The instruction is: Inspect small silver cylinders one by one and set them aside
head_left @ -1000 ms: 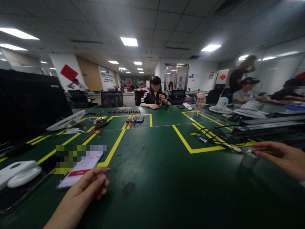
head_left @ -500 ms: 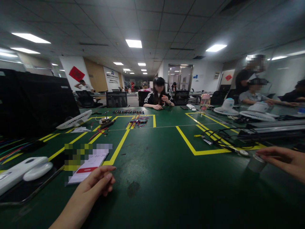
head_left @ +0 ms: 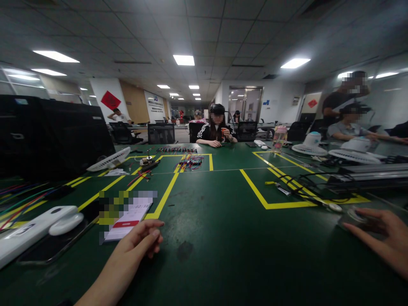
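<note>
My left hand (head_left: 140, 242) rests on the green table (head_left: 223, 242) at lower left, its fingers loosely bent and apart, with nothing visible in them. Just beyond it lies a phone (head_left: 140, 208) with a lit screen, partly blurred out. At the right edge, my right hand (head_left: 382, 236) has its thumb and fingers around a small grey cylinder (head_left: 349, 219), which looks like a metal canister. The hand hides part of the cylinder, and its base appears to be on the table.
Black cables (head_left: 290, 182) and metal bars (head_left: 366, 175) lie at right, near two white fans (head_left: 309, 144). Wired boards (head_left: 191, 161) lie within yellow tape. Left are a white power bank-like block (head_left: 41, 229) and a black case (head_left: 63, 131). A co-worker (head_left: 216, 129) sits opposite.
My right hand has gone from fingertips on the cylinder's top to thumb and fingers around its sides. The view has shifted slightly left; my left hand keeps its pose.
</note>
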Action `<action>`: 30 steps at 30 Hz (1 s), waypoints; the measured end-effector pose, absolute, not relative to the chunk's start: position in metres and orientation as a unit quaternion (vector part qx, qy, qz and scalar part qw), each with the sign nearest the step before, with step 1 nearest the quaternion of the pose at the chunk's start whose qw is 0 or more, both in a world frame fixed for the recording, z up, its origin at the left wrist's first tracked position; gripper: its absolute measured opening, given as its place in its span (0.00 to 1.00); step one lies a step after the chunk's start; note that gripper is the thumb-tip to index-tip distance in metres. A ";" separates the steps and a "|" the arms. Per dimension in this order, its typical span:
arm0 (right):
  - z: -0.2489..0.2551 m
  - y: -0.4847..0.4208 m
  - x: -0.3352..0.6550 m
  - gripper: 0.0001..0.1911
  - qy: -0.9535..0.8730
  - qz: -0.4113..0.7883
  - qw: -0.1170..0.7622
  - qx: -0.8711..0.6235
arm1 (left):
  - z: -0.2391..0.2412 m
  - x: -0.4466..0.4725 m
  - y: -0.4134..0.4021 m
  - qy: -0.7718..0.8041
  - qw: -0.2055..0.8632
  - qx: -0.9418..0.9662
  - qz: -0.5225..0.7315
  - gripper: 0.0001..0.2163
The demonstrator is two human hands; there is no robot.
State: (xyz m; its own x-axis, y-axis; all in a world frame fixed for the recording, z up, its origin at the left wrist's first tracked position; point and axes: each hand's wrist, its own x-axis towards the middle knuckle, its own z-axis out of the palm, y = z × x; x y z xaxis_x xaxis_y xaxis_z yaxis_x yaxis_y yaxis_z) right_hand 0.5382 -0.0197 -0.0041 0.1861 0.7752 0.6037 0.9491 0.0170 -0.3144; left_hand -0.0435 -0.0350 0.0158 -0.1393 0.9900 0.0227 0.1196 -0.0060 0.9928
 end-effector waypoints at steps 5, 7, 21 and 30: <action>0.007 -0.017 0.422 0.23 -0.783 -0.155 0.411 -0.440 | 0.018 -0.038 -0.034 0.569 0.415 0.527 0.474 0.10; 0.006 -0.018 0.360 0.21 -0.829 -0.077 0.429 -0.351 | 0.017 -0.037 -0.034 0.574 0.406 0.541 0.462 0.10; 0.015 -0.020 0.250 0.33 -0.809 0.311 0.328 -0.375 | 0.028 -0.002 -0.039 0.560 0.323 0.649 0.401 0.09; 0.013 -0.011 0.249 0.22 -0.790 0.389 0.346 -0.325 | 0.057 0.078 -0.033 0.446 0.263 0.760 0.392 0.03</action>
